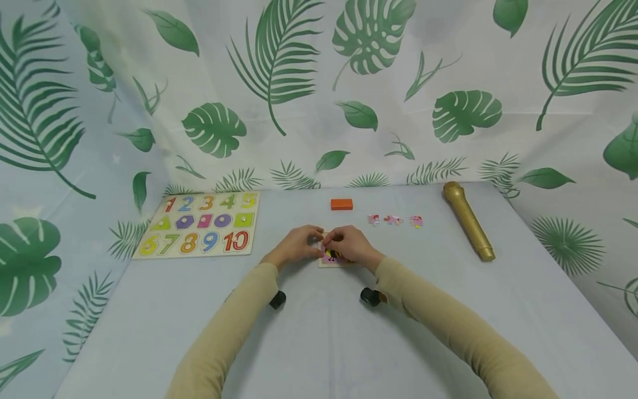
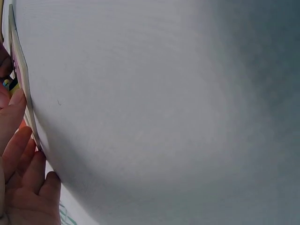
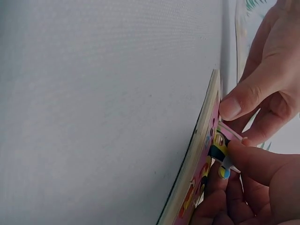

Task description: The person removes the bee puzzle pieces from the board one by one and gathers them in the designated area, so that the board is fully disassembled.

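Observation:
A small pink jigsaw board (image 1: 328,265) with a cartoon picture lies on the table between the two hands. My right hand (image 1: 353,244) pinches a jigsaw piece (image 3: 219,148) in pink, yellow and black between thumb and fingers, tilted up at the board's surface. The left hand (image 1: 301,244) is at the board's left side, its thumb (image 3: 230,108) against the board and a fingertip close by the piece. In the left wrist view its other fingers (image 2: 33,171) extend loosely along the board's edge. Both hands cover much of the board's picture.
Three loose pink jigsaw pieces (image 1: 393,220) lie in a row behind the right hand. An orange block (image 1: 341,204) sits at the back. At left is a number puzzle board (image 1: 239,224), at right a gold microphone (image 1: 468,221). Leaf-patterned cloth (image 1: 299,149) encloses the table.

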A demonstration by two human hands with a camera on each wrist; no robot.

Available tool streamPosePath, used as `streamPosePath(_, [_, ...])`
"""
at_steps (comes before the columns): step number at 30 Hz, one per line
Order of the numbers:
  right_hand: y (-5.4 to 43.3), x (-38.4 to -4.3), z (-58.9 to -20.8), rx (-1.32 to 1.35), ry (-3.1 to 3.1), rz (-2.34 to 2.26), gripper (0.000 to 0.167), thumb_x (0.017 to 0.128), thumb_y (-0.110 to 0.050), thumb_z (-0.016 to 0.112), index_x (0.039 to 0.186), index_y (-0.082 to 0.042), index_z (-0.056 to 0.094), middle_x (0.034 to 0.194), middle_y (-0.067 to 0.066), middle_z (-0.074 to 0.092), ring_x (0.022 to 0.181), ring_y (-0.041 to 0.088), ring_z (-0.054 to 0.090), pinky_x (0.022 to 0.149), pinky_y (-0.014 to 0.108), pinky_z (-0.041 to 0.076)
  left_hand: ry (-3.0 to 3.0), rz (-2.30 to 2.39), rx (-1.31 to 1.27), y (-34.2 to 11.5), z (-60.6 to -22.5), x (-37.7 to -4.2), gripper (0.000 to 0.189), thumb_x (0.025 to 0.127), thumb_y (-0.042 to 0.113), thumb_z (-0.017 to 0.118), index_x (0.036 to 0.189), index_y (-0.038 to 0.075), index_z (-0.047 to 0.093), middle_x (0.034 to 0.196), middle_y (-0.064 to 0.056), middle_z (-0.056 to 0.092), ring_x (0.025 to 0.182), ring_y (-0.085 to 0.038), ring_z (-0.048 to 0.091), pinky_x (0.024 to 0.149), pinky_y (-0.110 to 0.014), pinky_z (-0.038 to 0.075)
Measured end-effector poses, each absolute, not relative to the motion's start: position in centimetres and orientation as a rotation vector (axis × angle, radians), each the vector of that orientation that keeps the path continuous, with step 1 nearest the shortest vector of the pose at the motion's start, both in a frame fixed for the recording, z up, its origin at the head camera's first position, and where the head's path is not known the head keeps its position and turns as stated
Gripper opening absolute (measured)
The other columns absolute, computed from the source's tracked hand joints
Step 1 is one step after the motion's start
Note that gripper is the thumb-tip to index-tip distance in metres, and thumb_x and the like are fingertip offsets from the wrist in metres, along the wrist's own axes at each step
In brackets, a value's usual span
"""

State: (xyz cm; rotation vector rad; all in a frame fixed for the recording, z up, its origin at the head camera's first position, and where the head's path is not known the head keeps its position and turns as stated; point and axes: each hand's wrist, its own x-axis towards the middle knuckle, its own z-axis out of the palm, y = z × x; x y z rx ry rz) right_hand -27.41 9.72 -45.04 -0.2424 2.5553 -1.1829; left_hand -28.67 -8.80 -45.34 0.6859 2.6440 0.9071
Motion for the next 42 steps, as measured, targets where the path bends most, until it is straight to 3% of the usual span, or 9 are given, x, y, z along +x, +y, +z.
streamPosePath(15, [9.7, -27.5, -44.9, -0.243, 2.591, -1.171, 0.011, 0.095, -0.017, 0.065, 0.099, -0.011, 0.073, 0.102, 0.004, 0.069, 0.095, 0.021, 0.058, 0.095, 0.041, 0.048, 2.647, 0.870, 0.666, -8.6, -45.3, -28.8, 0.045, 0.084, 0.021, 0.079, 0.121, 0.002, 0.065, 0.143, -0.008, 0.052, 0.137, -0.025, 0.042, 0.116, -0.038, 0.030])
streamPosePath(23, [10.4, -27.6, -44.7, -0.192, 2.506, -1.248, 0.015, 0.095, -0.020, 0.064, 0.106, -0.012, 0.070, 0.110, 0.006, 0.066, 0.098, 0.023, 0.056, 0.092, 0.038, 0.050, 2.658, 0.880, 0.691, -8.7, -45.4, -28.7, 0.043, 0.084, 0.021, 0.079, 0.119, 0.001, 0.066, 0.142, -0.009, 0.053, 0.136, -0.026, 0.043, 0.115, -0.039, 0.031])
streamPosePath(28, [12.3, -27.6, -44.8, -0.177, 2.450, -1.309, 0.020, 0.093, -0.024, 0.067, 0.109, -0.014, 0.069, 0.109, 0.007, 0.062, 0.097, 0.025, 0.055, 0.077, 0.032, 0.051, 2.650, 0.883, 0.685, -8.7, -45.6, -28.7, 0.042, 0.084, 0.020, 0.079, 0.120, 0.003, 0.065, 0.142, -0.008, 0.052, 0.137, -0.025, 0.042, 0.115, -0.038, 0.031])
streamPosePath(42, [21.1, -29.5, -44.1, -0.069, 2.581, -1.234, 0.027, 0.097, -0.021, 0.061, 0.121, -0.008, 0.062, 0.121, 0.013, 0.055, 0.100, 0.027, 0.051, 0.079, 0.032, 0.047, 2.638, 0.899, 0.651, -8.7, -45.7, -28.5, 0.044, 0.084, 0.020, 0.078, 0.123, 0.004, 0.063, 0.145, -0.007, 0.050, 0.138, -0.024, 0.039, 0.117, -0.037, 0.028])
